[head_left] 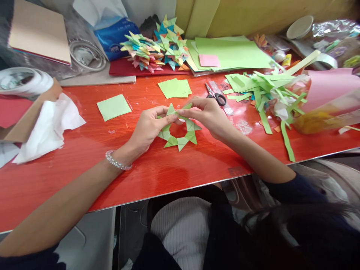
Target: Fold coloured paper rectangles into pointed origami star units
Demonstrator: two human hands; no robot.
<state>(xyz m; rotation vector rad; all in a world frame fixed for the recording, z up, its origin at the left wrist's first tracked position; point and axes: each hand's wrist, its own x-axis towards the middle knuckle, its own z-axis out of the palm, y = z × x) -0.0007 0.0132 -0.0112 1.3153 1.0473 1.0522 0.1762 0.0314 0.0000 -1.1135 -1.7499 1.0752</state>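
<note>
A green folded-paper star ring [182, 142] with pointed tips and an open middle is held just over the red table. My left hand [153, 125] pinches its upper left part, thumb and fingers closed on the paper. At the upper right of the ring, my right hand [204, 112] grips it between thumb and fingertips. Both thumbs come close together at the top, and the fingers hide part of the folds there. Green paper squares [114, 107] lie left of my hands, and more green squares [174, 88] lie just behind them.
Black-handled scissors [221, 99] rest right of the squares. Green paper strips [261, 88] heap at the right, beside a pink paper roll [330, 90]. Behind stand colourful folded stars [146, 52] and green sheets [230, 50]. White tissue [52, 127] lies left on the red table [118, 191].
</note>
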